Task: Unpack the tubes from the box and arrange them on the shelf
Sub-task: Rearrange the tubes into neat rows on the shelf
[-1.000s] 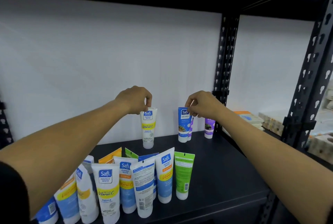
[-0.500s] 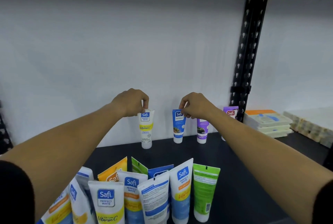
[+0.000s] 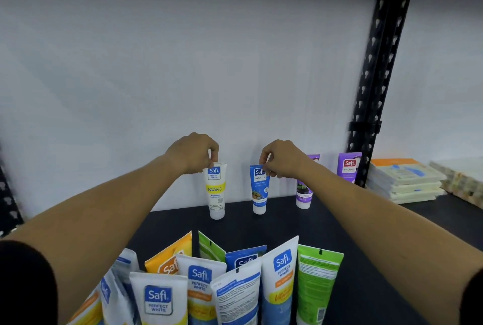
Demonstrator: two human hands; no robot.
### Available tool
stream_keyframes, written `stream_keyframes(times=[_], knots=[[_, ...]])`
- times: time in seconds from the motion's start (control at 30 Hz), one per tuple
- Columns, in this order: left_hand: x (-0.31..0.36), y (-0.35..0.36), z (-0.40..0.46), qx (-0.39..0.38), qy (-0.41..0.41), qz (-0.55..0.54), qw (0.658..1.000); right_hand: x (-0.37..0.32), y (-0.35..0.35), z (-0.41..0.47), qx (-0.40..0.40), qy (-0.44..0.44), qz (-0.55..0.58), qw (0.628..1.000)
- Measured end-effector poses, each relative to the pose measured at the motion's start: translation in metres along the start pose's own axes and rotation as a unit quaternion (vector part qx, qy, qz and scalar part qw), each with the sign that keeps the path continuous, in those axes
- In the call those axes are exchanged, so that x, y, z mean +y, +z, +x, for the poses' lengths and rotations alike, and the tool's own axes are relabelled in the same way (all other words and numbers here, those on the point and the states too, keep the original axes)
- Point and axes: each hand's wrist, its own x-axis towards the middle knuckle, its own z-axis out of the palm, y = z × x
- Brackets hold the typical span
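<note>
My left hand point(image 3: 192, 153) pinches the top edge of a white and yellow tube point(image 3: 216, 191) that stands cap-down at the back of the black shelf point(image 3: 366, 233). My right hand point(image 3: 283, 158) pinches the top of a blue tube point(image 3: 259, 190) standing cap-down beside it. Two purple tubes point(image 3: 304, 194) point(image 3: 349, 166) stand further right against the white back wall. Several more tubes point(image 3: 222, 283), white, orange, green and blue, stand in a cluster at the front of the shelf between my forearms. No box is in view.
A black perforated upright post point(image 3: 376, 76) rises at the right rear of the shelf. Beyond it lie stacked flat white packs point(image 3: 405, 181) and pale blocks point(image 3: 462, 183). Bare shelf surface shows between the front cluster and the back row.
The view has shifted so the shelf sits lower and the post further right. Both hands stay pinched on the same two tubes, which stand apart from each other on the shelf.
</note>
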Motion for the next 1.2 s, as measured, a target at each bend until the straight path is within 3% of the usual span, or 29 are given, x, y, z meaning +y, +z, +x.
stream_keyframes(times=[0.63, 0.9, 1.2], knots=[[-0.005, 0.015, 0.006, -0.021, 0.000, -0.071, 0.997, 0.008, 0.009, -0.001, 0.017, 0.002, 0.016, 1.000], [-0.014, 0.026, -0.002, -0.027, 0.026, -0.125, 0.991, 0.033, 0.060, -0.037, 0.109, 0.005, 0.150, 0.983], [-0.011, 0.031, 0.001, -0.016, 0.052, -0.082, 0.995, 0.043, 0.108, -0.047, 0.128, -0.032, 0.232, 0.964]])
